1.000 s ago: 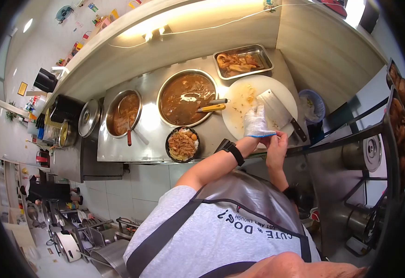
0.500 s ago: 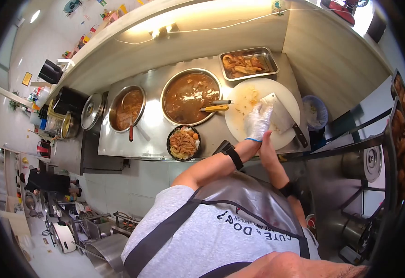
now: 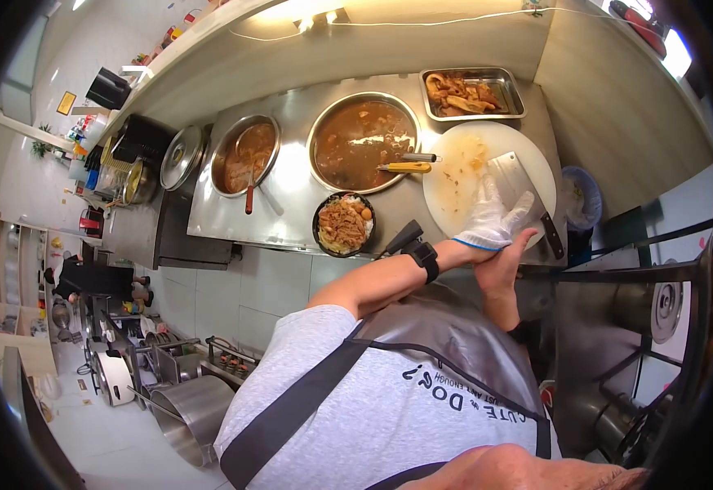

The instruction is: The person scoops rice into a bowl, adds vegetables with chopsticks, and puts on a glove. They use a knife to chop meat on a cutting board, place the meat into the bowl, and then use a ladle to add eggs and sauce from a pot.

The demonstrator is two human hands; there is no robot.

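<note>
My left hand (image 3: 491,219), in a clear plastic glove with a blue cuff, is over the front of the round white cutting board (image 3: 454,184). Its fingers are spread and hold nothing. Bare, my right hand (image 3: 501,265) touches the heel and wrist of the gloved one from below; its thumb sticks out to the right, while its other fingers are hidden. A cleaver (image 3: 517,180) lies on the right of the board, its dark handle toward the front edge. Yellowish scraps (image 3: 476,149) are on the board.
Left of the board are a large pot of brown stew (image 3: 362,143) with a yellow-handled tool (image 3: 405,167), a smaller pot (image 3: 248,155) with a ladle, and a filled black bowl (image 3: 345,224). Behind stands a meat tray (image 3: 472,94). A lined bin (image 3: 581,198) is at right.
The gloved fingers, close together before, are now spread. The thumb of my right hand points further to the right. The view has shifted, so the counter appears higher and further right.
</note>
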